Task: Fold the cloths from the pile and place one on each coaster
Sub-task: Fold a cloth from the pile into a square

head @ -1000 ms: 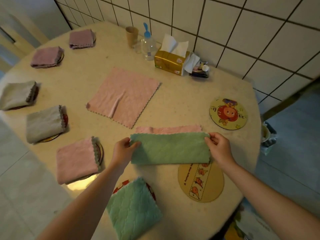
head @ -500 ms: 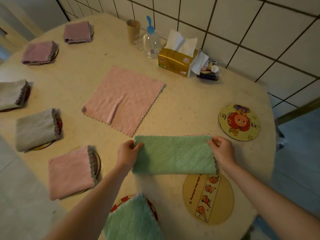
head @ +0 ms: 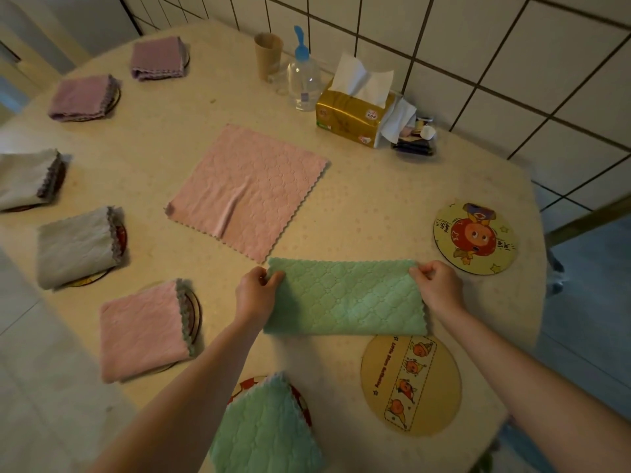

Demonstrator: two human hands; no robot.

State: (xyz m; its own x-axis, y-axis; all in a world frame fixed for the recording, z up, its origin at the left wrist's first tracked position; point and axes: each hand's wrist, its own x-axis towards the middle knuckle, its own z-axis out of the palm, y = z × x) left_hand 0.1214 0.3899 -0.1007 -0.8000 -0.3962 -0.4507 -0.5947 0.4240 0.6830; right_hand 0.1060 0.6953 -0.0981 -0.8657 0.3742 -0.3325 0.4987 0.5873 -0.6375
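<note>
A green cloth (head: 345, 298), folded in half into a long strip, lies flat on the table. My left hand (head: 256, 295) pinches its upper left corner and my right hand (head: 438, 288) pinches its upper right corner. Just behind it a pink cloth (head: 249, 189) lies spread open. Two bare coasters sit near my right hand: a tan coaster (head: 411, 384) below the strip and a yellow cartoon coaster (head: 474, 237) to the right. A folded green cloth (head: 266, 435) rests on a red coaster at the front. Folded pink (head: 143, 331), grey and purple cloths cover coasters along the left.
At the back stand a gold tissue pack (head: 351, 116), a clear bottle with a blue cap (head: 304, 80), a paper cup (head: 268, 56) and a small dark tray of bits (head: 415, 145). A tiled wall runs behind. The table edge (head: 532, 302) falls away on the right.
The far edge of the green cloth has been laid down flush on the near half, hiding the pink strip that showed behind it. Both hands keep their pinch on the corners.
</note>
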